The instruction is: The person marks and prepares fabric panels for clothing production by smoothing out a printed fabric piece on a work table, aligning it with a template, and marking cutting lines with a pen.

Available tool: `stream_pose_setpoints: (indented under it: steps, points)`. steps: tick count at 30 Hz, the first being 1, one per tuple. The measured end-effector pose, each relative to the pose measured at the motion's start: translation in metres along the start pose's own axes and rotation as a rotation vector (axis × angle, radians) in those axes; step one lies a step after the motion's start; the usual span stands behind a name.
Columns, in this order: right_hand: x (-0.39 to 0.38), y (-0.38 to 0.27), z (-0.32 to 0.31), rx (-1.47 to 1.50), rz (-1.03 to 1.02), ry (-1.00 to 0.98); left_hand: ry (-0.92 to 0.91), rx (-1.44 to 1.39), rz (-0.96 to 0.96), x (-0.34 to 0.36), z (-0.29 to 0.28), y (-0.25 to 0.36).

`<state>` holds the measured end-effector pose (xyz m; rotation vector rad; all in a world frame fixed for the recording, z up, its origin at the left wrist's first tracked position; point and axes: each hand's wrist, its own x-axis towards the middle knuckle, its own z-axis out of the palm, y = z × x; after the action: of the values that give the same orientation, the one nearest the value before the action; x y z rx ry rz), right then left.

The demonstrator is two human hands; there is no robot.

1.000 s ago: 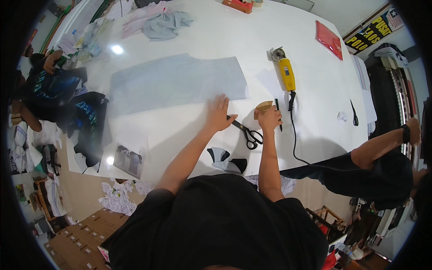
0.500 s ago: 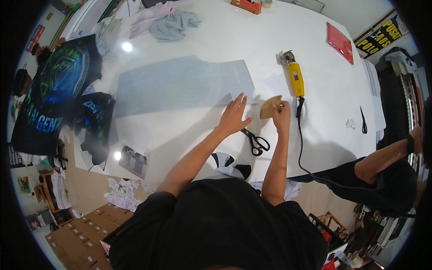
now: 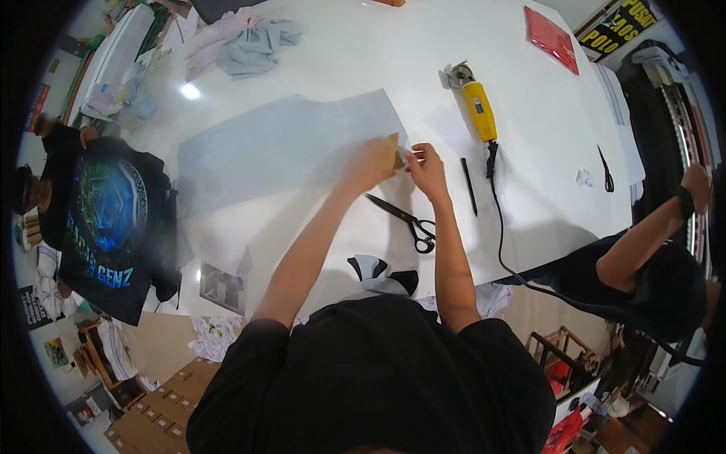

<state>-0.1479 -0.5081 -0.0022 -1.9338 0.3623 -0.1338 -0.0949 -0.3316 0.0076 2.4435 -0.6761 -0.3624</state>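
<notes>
A light grey fabric panel lies flat on the white table. Over its right end my left hand, smeared by motion, has a small brown card piece at its fingers and seems to grip it. Close by on the right, my right hand has its fingertips pinched together at the panel's right edge; what they hold, if anything, is too small to make out. Black-handled scissors rest between my forearms. Nearer to me are black and grey fabric scraps.
A yellow electric cloth cutter stands right of the panel, its black cord running past my right arm. A black pen-like stick lies beside it. At the left, a person holds up a black printed shirt. Another person's arm is at right.
My right hand has moved left to the panel's edge. The brown card has gone from my right hand to my left hand's fingers. The black stick is uncovered; the view has shifted.
</notes>
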Motion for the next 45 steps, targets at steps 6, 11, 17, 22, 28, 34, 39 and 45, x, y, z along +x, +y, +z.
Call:
stream_pose_setpoints:
  steps: [6,11,17,22,28,34,39,45]
  points:
    - [-0.041,0.041,-0.082,-0.656,-0.232,0.455,-0.064,0.106,-0.096,0.016,-0.009,-0.005]
    - [-0.082,0.076,-0.115,-0.692,0.022,0.325,-0.06,0.16,-0.095,0.032,0.005,-0.006]
    - [-0.075,0.106,-0.11,-0.552,-0.002,0.269,-0.115,0.17,-0.09,0.034,0.002,0.001]
    - [-0.044,0.061,-0.093,-0.162,0.121,0.213,-0.079,0.162,-0.066,0.03,0.008,-0.009]
    - [0.01,0.052,-0.06,0.485,0.024,0.126,-0.101,0.198,-0.033,0.033,0.001,-0.002]
    - [0.04,0.047,-0.021,0.116,-0.249,0.229,-0.107,0.186,-0.041,0.036,0.002,-0.002]
    - [0.044,0.045,-0.013,-0.297,-0.414,0.225,-0.097,0.168,-0.036,0.035,0.002,-0.001]
    - [0.041,0.047,-0.008,-0.354,-0.396,0.201,-0.095,0.158,-0.042,0.035,0.003,-0.001]
